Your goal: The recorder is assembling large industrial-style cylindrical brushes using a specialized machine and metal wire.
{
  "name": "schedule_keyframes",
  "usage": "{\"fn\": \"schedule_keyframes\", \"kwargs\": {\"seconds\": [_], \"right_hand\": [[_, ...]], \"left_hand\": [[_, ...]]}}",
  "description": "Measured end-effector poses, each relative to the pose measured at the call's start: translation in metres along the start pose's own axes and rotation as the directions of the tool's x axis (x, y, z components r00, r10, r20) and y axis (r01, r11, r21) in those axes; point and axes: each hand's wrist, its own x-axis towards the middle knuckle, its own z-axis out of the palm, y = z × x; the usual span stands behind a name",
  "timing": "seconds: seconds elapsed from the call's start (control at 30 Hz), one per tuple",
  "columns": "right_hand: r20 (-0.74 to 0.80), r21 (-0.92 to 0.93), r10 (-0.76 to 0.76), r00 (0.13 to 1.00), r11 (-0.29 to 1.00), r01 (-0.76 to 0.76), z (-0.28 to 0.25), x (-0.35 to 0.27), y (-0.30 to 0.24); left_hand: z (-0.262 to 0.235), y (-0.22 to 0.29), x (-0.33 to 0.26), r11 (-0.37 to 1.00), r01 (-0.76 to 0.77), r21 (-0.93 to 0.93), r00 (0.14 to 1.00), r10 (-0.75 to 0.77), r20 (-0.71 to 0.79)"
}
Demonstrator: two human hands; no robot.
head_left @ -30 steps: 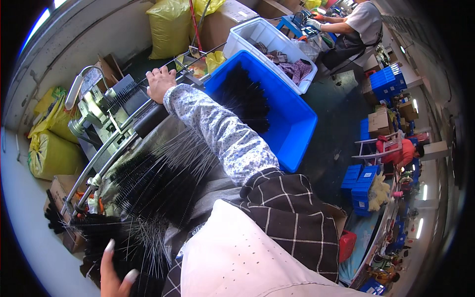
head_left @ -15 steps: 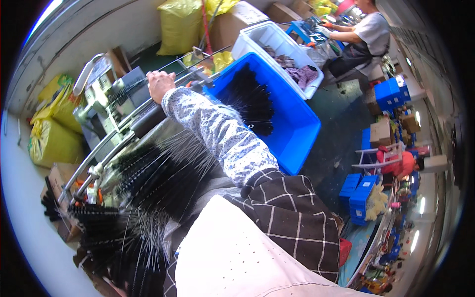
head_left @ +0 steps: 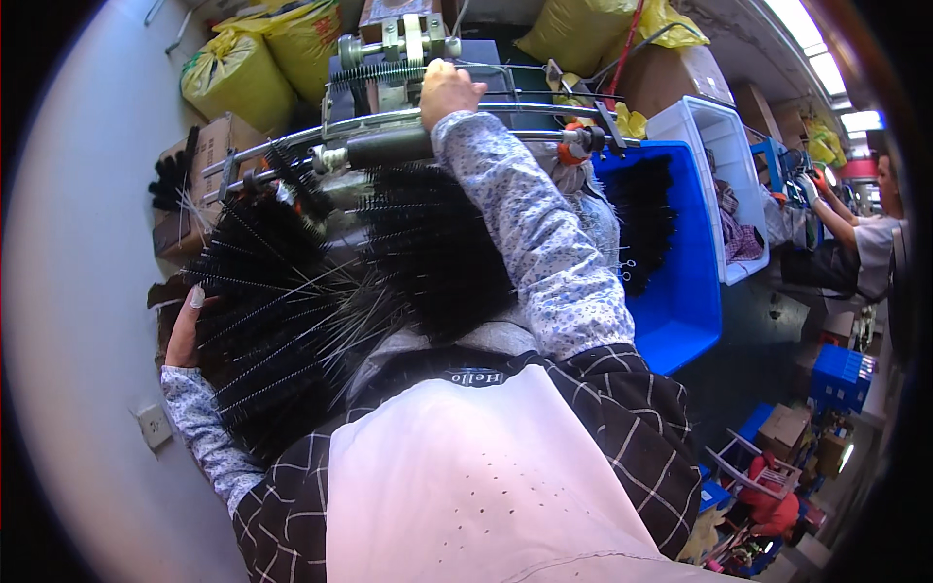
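Observation:
At the bench machine (head_left: pixel 394 44), my right hand (head_left: pixel 450 92) is closed around the end of a dark twisted-wire brush (head_left: pixel 374 74). The brush runs leftward from my fingers in front of the rollers. My left hand (head_left: pixel 185 330) is at the left edge of a large bunch of black wire brushes (head_left: pixel 262 321). Its thumb or finger, with a white cover on the tip, points up beside the bristles; the other fingers are hidden. Thin wire stems from this bunch fan out toward a second brush pile (head_left: pixel 428 243) under my right forearm.
Curved metal rails (head_left: pixel 389 121) cross in front of the machine. To the right, a blue bin (head_left: pixel 685 321) holds black brushes (head_left: pixel 646 209), with scissors (head_left: pixel 627 268) at its near side. Behind stands a white bin (head_left: pixel 734 146) with cloths. A co-worker (head_left: pixel 865 243) sits far right. Yellow sacks (head_left: pixel 238 83) stand behind.
My view has swung round, so the machine is now top centre. My left hand has come into clear sight beside the brush bunch. My right hand stays at the machine's brush.

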Motion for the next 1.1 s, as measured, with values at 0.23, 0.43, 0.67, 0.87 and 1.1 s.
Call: {"fn": "schedule_keyframes", "kwargs": {"seconds": [0.23, 0.43, 0.67, 0.87, 1.1], "right_hand": [[-0.017, 0.024, 0.017, 1.000, 1.000, -0.017, 0.002, 0.001, 0.001], [-0.026, 0.008, 0.018, 1.000, 1.000, -0.018, 0.007, -0.001, -0.013], [0.001, -0.018, -0.019, 1.000, 1.000, 0.019, 0.002, 0.004, 0.015], [-0.029, -0.085, -0.002, 1.000, 0.996, 0.000, -0.016, 0.013, 0.095], [-0.049, -0.043, -0.136, 0.989, 0.990, 0.134, -0.017, 0.034, 0.170]], "left_hand": [[-0.016, 0.010, -0.064, 0.995, -0.093, -0.033, 0.994, 0.090, -0.064], [0.013, 0.036, -0.142, 0.918, -0.163, 0.363, 0.987, 0.148, 0.069], [0.077, 0.054, -0.138, 0.729, -0.127, 0.672, 0.979, 0.200, -0.033], [0.098, 0.065, -0.155, 0.480, -0.366, 0.797, 0.926, 0.276, 0.259], [0.086, 0.056, -0.158, 0.611, -0.398, 0.685, 0.909, 0.366, 0.201]]}}
